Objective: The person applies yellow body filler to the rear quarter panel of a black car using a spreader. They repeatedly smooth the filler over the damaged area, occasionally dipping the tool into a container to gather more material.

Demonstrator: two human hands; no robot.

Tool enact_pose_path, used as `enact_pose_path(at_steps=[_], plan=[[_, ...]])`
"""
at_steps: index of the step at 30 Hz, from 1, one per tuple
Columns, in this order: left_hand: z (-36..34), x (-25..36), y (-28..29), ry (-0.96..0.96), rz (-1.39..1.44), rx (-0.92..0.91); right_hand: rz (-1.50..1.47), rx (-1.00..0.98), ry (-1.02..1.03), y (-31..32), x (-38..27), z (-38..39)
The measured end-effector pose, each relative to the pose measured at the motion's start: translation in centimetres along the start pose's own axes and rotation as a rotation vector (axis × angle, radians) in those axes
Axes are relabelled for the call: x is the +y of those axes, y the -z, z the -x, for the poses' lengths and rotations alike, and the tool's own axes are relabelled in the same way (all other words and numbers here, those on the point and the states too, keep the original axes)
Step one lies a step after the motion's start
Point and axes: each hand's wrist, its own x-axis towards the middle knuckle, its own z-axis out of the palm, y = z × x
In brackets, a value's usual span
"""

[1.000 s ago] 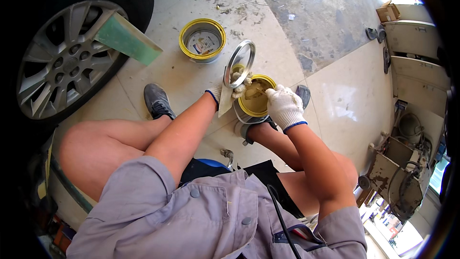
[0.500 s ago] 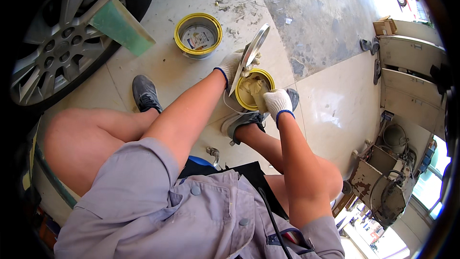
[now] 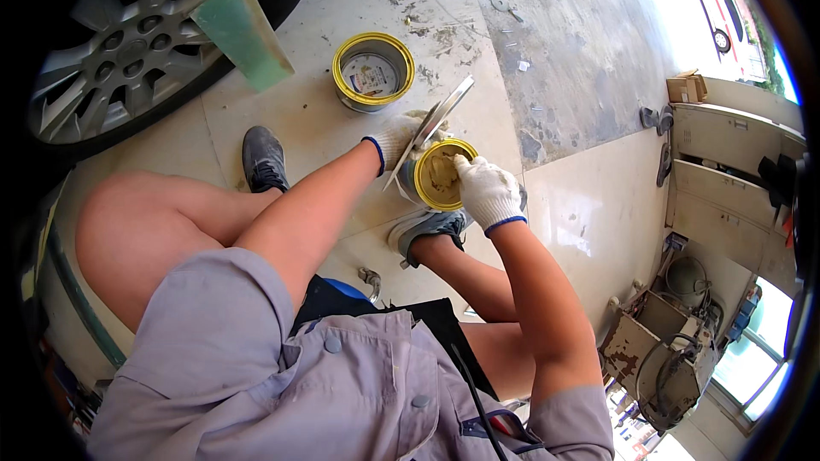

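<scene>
My left hand (image 3: 398, 137), in a white knit glove with a blue cuff, is closed round a tilted round metal lid (image 3: 446, 107), seen nearly edge-on. A thin flat edge runs down from it beside the can. Just right of that, a yellow-rimmed can (image 3: 421, 189) stands by my shoe, with beige putty (image 3: 440, 170) inside. Over the can's right rim is my gloved right hand (image 3: 489, 192), fingers closed and pointing into the putty. What they grip is hidden. A second yellow-rimmed can (image 3: 408, 86), with a printed label at its bottom, stands farther off.
A car wheel (image 3: 132, 60) fills the upper left, with a translucent green sheet (image 3: 245, 34) in front of it. My shoes (image 3: 262, 159) flank the work on the tiled floor. Metal cabinets (image 3: 726, 138) and a worn machine (image 3: 645, 346) stand at the right.
My right hand has moved in over the can's rim, and the putty-covered piece below it no longer shows. The left hand's lid has tipped lower. The whole view has shifted slightly.
</scene>
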Motion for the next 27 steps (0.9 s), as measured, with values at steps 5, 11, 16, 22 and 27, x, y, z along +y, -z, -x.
enact_pose_path(at_steps=[5, 11, 16, 22, 27], plan=[[1.2, -2.2, 1.3, -0.010, 0.089, -0.046, 0.077, 0.027, 0.253, -1.4, -0.2, -3.6], [1.2, -2.3, 0.3, -0.013, 0.043, 0.091, -0.217, -0.100, -0.096, -2.5, -2.7, -5.4], [0.6, -2.3, 1.5, -0.038, 0.010, 0.001, -0.131, -0.203, -0.185, -1.2, -3.4, -5.5], [0.5, -2.5, 1.8, -0.029, 0.024, -0.009, -0.164, -0.301, -0.224, -1.0, -1.5, -6.4], [0.7, -2.7, 1.7, -0.036, 0.019, -0.024, -0.242, -0.329, -0.262, -4.3, -0.4, -7.6]])
